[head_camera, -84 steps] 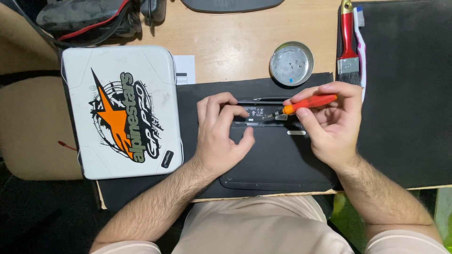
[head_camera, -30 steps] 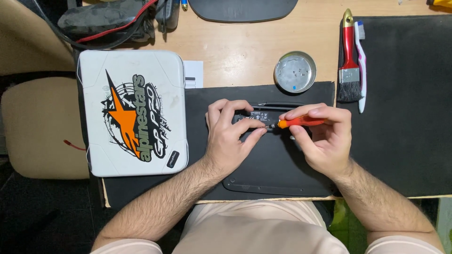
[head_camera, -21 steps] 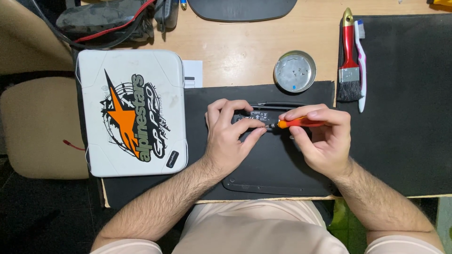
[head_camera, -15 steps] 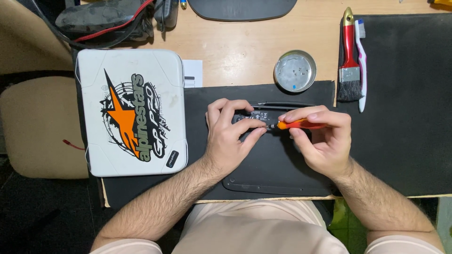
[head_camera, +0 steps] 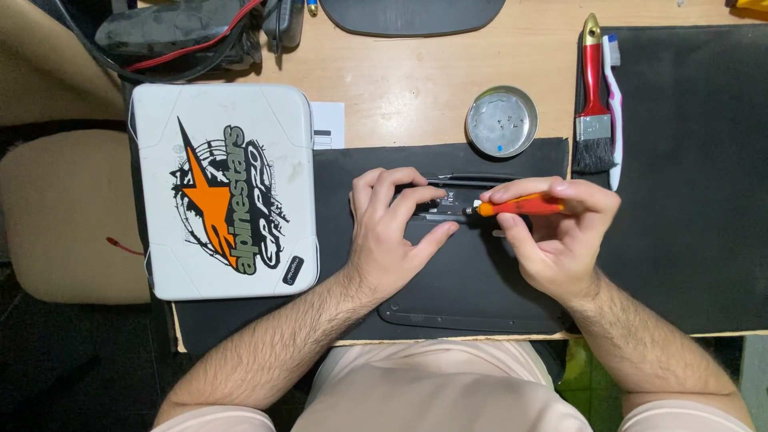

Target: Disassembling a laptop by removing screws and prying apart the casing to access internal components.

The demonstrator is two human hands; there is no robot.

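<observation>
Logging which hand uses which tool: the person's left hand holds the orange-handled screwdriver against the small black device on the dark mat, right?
Not quite: the head view shows the right hand holding the orange-handled screwdriver. The left hand steadies the small black device on the dark mat.

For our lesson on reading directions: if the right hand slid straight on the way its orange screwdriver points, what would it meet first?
Probably the left hand: the right hand aims its orange screwdriver leftward at those fingers, on the small dark part.
</observation>
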